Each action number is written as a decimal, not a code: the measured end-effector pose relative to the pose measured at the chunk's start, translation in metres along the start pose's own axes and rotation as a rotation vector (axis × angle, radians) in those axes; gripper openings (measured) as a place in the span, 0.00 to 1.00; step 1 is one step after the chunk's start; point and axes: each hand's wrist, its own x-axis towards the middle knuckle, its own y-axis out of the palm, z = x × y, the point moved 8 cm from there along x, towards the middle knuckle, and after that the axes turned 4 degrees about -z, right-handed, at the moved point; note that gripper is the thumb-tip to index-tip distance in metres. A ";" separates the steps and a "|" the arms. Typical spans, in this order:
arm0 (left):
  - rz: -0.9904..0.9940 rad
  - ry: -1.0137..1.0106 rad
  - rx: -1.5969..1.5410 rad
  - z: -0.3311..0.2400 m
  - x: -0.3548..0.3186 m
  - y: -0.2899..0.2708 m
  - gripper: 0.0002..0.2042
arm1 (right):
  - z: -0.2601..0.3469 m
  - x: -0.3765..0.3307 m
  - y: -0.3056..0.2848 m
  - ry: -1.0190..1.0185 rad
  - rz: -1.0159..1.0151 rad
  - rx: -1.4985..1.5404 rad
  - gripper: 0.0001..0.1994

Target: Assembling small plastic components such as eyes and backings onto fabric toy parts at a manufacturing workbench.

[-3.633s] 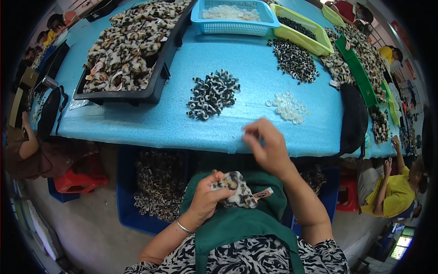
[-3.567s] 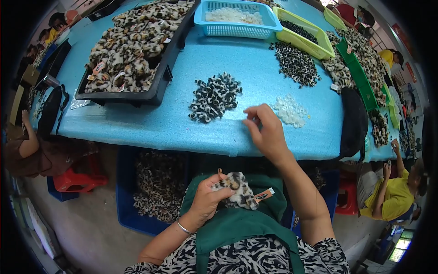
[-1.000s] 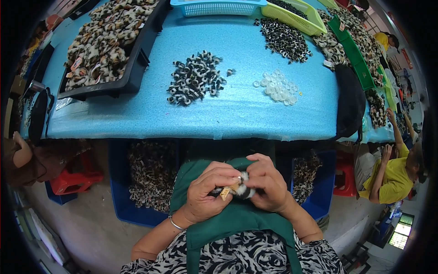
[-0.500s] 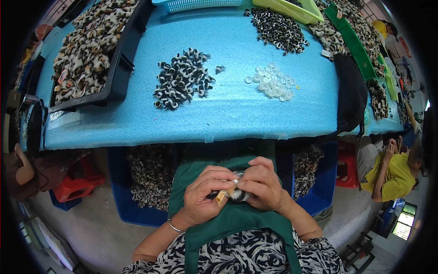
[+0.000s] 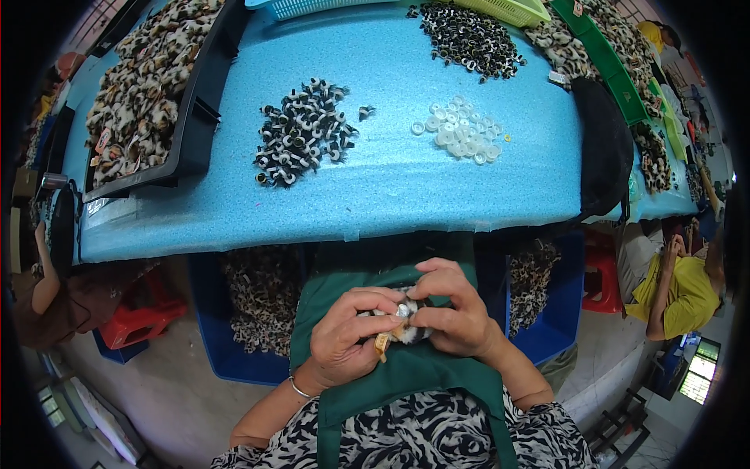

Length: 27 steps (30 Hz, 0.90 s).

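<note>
Above the green apron [image 5: 406,383], both hands hold a small furry plush piece [image 5: 406,334] in white, black and orange, with a yellowish tag [image 5: 382,344] hanging off it. My left hand [image 5: 348,332] pinches its left side between thumb and fingers. Thumb and fingers of my right hand [image 5: 457,313] grip the other side. A shiny whitish bit [image 5: 403,310] shows on the piece between the fingertips; its kind cannot be made out. On the table ahead lie a pile of black-and-white plastic eyes with dark lash-like fringes [image 5: 301,137] and a pile of translucent round washers [image 5: 466,133].
The blue-covered table [image 5: 312,223] carries a black tray [image 5: 195,133] of furry pieces, more small eyes [image 5: 473,43], a lime basket [image 5: 523,12] and a green tray [image 5: 601,59]. Blue bins [image 5: 226,363] stand underneath. A person in yellow [image 5: 676,289] sits at right, another [image 5: 58,305] at left.
The fingers of my right hand have shifted and spread slightly, uncovering more of the plush piece and the shiny bit. The view has tilted a little. Both hands still hold the piece.
</note>
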 end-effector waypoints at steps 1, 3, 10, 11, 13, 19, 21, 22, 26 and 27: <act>0.011 0.009 0.016 0.000 0.002 0.001 0.15 | 0.000 -0.001 -0.001 0.000 -0.002 -0.002 0.17; 0.023 0.021 0.033 0.000 0.003 0.001 0.15 | 0.002 -0.004 0.002 -0.048 0.064 -0.086 0.15; 0.091 -0.180 -0.149 0.018 -0.003 0.002 0.16 | 0.006 -0.009 0.005 -0.095 0.012 -0.055 0.15; 0.090 -0.153 -0.150 0.016 -0.005 0.002 0.16 | 0.005 -0.011 0.007 -0.097 0.011 -0.057 0.15; 0.105 -0.157 -0.148 0.018 -0.007 0.005 0.17 | -0.003 -0.017 0.005 -0.033 -0.056 -0.016 0.18; 0.039 -0.238 -0.192 0.041 -0.009 0.000 0.13 | -0.028 -0.015 0.012 0.282 0.046 0.294 0.13; 0.021 -0.227 -0.153 0.042 -0.005 0.000 0.13 | -0.026 -0.014 0.010 0.301 0.083 0.269 0.13; -0.005 -0.227 -0.107 0.042 -0.004 -0.002 0.12 | -0.022 -0.013 0.011 0.243 0.069 0.198 0.13; -0.029 -0.426 -0.268 0.058 -0.005 0.010 0.11 | -0.023 0.004 0.001 0.216 0.151 0.130 0.13; -0.024 -0.421 -0.276 0.059 -0.003 0.013 0.11 | -0.024 0.015 -0.011 0.195 0.182 0.089 0.12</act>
